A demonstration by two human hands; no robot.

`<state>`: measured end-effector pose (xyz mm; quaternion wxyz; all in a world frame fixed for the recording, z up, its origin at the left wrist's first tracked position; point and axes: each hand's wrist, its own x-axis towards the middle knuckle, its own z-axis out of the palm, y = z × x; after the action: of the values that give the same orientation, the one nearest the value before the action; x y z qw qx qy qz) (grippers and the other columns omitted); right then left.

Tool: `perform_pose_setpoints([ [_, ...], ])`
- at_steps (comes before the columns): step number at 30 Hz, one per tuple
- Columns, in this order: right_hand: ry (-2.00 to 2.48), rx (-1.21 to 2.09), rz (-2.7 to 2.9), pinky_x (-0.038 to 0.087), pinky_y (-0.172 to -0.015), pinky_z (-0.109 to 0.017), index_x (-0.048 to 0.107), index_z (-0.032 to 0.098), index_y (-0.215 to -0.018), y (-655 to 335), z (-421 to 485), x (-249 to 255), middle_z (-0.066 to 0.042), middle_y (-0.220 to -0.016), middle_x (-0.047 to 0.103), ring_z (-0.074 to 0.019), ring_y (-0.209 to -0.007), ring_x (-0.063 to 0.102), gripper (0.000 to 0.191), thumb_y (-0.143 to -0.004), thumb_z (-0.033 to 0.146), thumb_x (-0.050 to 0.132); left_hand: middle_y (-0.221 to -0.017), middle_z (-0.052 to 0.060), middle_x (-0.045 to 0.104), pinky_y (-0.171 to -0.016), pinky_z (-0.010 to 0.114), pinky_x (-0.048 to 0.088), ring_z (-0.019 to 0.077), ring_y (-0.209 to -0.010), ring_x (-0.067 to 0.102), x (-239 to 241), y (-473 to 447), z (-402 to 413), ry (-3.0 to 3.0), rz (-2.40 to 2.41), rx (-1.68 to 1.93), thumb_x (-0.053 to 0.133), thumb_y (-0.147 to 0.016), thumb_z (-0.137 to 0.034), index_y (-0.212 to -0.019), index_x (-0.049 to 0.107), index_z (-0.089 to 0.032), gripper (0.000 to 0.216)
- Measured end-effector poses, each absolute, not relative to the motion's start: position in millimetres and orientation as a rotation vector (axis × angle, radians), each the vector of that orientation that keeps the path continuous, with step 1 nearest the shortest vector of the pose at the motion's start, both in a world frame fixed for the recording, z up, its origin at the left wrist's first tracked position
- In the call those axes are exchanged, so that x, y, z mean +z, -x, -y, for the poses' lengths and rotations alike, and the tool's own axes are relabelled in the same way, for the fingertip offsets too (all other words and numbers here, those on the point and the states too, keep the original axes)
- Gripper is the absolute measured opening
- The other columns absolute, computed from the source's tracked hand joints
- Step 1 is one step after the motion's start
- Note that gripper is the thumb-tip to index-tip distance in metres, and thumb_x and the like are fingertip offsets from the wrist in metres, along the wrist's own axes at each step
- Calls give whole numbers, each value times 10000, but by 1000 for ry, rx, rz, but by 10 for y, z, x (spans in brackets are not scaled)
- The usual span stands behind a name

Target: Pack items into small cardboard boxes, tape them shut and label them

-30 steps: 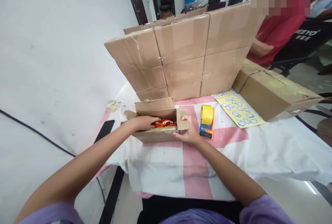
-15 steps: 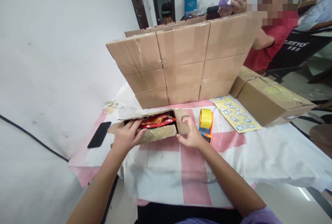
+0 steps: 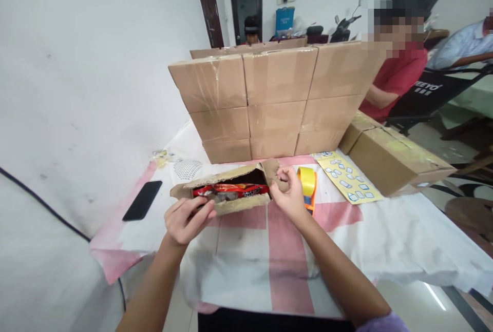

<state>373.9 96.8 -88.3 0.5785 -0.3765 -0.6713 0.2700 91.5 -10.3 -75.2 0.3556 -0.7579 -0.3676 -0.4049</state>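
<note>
The carton (image 3: 244, 204) sits on the table (image 3: 241, 280), packets (image 3: 242, 188) inside it. From my station I log the left hand (image 3: 188, 219) at its near left, the right hand (image 3: 287, 193) at its right end. A phone (image 3: 142, 201) lies left of it; a mesh piece (image 3: 187, 169) just beyond its far left. Rightward I log tape dispenser (image 3: 307, 183), sheet (image 3: 348, 178), then box (image 3: 398, 157). Behind: stacked cartons (image 3: 275, 116).
</note>
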Motion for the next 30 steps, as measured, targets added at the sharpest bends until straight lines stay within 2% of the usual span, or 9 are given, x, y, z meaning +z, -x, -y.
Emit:
perform_pose_setpoints([
  [8,955,609,1655,369,-603,-277,545,246,-920,-3831,-914,-750,54,-679,472,-149,-605,455,155,-771,208,566,-934,52,748,-687,315,555,174,-756,695,-651,-1296,373,2184,941,-788,726,-885,-103,-1171,665,-247,326],
  [12,1025,632,1624,331,-586,-272,533,242,-919,-3841,-928,-735,68,-652,431,-144,-579,401,171,-755,208,563,-1084,131,707,-695,347,570,237,-856,709,-579,-1411,357,2175,1323,-578,653,-960,-234,-1199,635,-189,244],
  [15,1062,645,1611,339,-600,-266,525,237,-917,-3821,-955,-704,62,-675,458,-143,-601,427,187,-736,212,565,-1025,136,696,-733,395,574,275,-872,693,-498,-1480,332,2169,1430,-455,623,-963,-218,-1131,645,-162,178],
  [17,1075,662,1591,363,-618,-264,528,232,-919,-3802,-974,-697,50,-707,498,-147,-632,467,192,-730,223,561,-992,133,704,-841,439,576,309,-981,693,-491,-1522,334,2170,1455,-417,579,-956,-129,-1057,658,-161,132],
  [20,1094,692,1579,416,-650,-270,543,223,-933,-3795,-974,-725,24,-768,564,-159,-689,537,193,-742,238,554,-1284,162,693,-1028,534,524,396,-1322,584,-577,-1549,367,2231,1519,-382,572,-920,-63,-973,660,-180,156],
  [22,1105,669,1602,453,-673,-279,561,218,-957,-3817,-946,-765,4,-811,602,-173,-735,586,194,-764,241,553,-1528,164,557,-1109,627,459,461,-1478,426,-646,-1527,387,2354,1585,-354,693,-895,-195,-998,661,-197,108],
  [24,1096,592,1643,492,-703,-293,585,214,-1016,-3856,-905,-815,-16,-862,640,-187,-787,627,223,-795,230,557,-1613,164,468,-1133,654,433,458,-1509,389,-661,-1474,375,2505,1678,-364,762,-871,-413,-1062,657,-215,294],
  [26,1032,483,1695,534,-754,-321,597,212,-1112,-3892,-868,-870,-43,-951,677,-202,-852,662,286,-829,213,564,-1599,160,491,-1144,621,438,409,-1494,435,-589,-1396,311,2580,1800,-453,699,-896,-572,-1141,653,-226,427],
  [30,877,336,1732,578,-885,-404,586,212,-1212,-3903,-832,-980,-111,-1163,690,-244,-1051,693,322,-892,182,569,-1568,119,539,-1188,554,415,348,-1454,505,-252,-1189,24,2720,2058,-591,503,-979,-657,-1306,657,-263,535],
])
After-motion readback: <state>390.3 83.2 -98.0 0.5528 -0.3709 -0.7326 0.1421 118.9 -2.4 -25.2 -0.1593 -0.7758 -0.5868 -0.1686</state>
